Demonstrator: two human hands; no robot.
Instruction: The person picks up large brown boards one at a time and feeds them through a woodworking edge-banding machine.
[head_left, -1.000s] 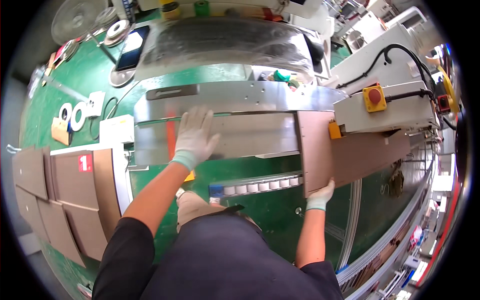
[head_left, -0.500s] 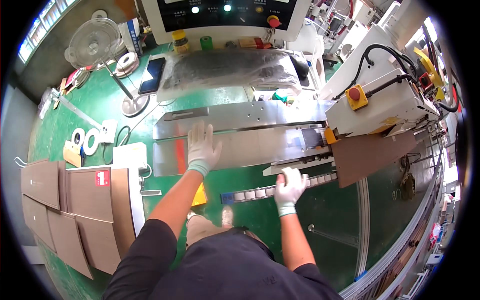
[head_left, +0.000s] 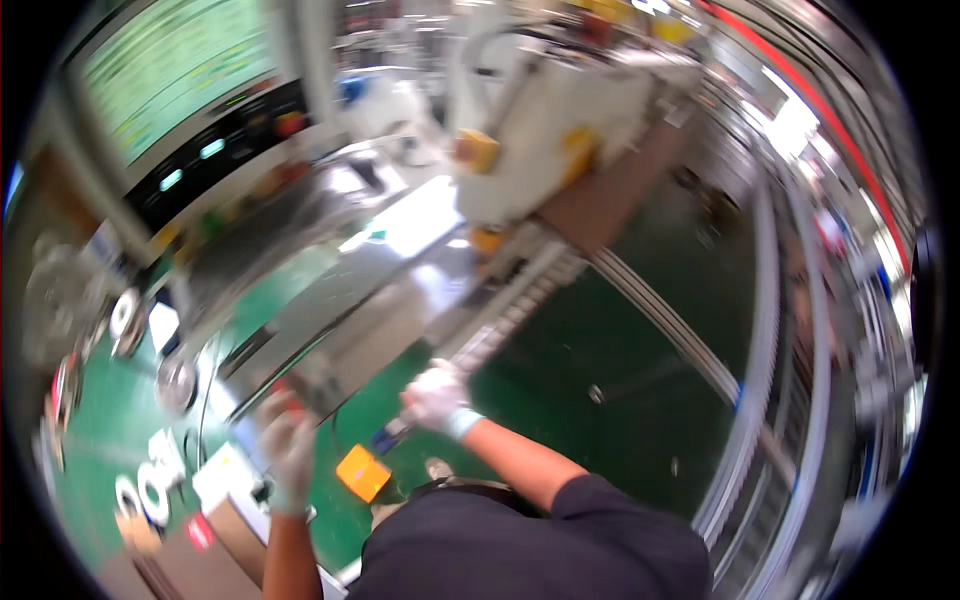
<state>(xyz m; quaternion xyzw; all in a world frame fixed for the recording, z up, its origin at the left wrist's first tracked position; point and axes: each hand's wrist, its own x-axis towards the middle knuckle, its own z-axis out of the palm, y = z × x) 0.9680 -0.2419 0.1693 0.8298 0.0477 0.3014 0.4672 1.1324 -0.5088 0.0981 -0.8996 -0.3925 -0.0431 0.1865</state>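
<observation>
My left hand (head_left: 287, 440), in a white glove, is smeared by motion beside the near left end of the metal work table (head_left: 375, 345). Its fingers look bent, but what they do is not clear. Over the narrow roller rail (head_left: 490, 335) lies my right hand (head_left: 437, 397), also gloved, near the rail's blue end piece (head_left: 385, 438). The right fingers are blurred, and I cannot make out whether they grip the rail. Farther off, a brown panel (head_left: 610, 190) juts out from under the white machine head (head_left: 560, 130).
A yellow block-shaped thing (head_left: 363, 473) is on the green floor below the table. Brown boards (head_left: 180, 560) lie at the lower left, with white tape rolls (head_left: 152, 493) beyond them. Metal rails (head_left: 750, 380) run along the right. A screen and control panel (head_left: 215, 150) stand far left.
My view has swung right, tilting the scene and blurring it. My left hand has left the table's top and come to its near left end. My right hand is now closer to the rail's blue end.
</observation>
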